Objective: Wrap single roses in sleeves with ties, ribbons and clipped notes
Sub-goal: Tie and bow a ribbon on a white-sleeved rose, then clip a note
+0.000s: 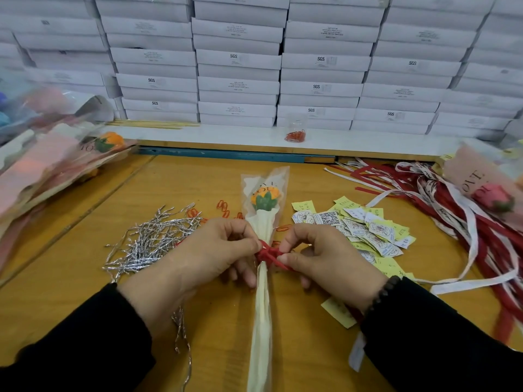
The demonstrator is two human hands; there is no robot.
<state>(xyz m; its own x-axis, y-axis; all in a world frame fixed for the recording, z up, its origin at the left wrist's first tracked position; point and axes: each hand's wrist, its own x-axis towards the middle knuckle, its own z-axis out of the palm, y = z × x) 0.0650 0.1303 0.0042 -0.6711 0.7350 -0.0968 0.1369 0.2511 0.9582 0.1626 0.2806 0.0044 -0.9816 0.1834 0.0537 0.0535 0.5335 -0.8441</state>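
Pinching red ribbon [268, 254] with left hand [209, 256] and right hand [325, 258] at sleeve [261, 321] neck: light, crinkly, probably slippery, best gripped just below rose [265, 200].

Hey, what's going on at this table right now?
A person is tying a red ribbon around the neck of a sleeved orange rose lying on the wooden table. The left hand and right hand each pinch the ribbon at the knot. Silver twist ties, paper notes and loose ribbons lie alongside.
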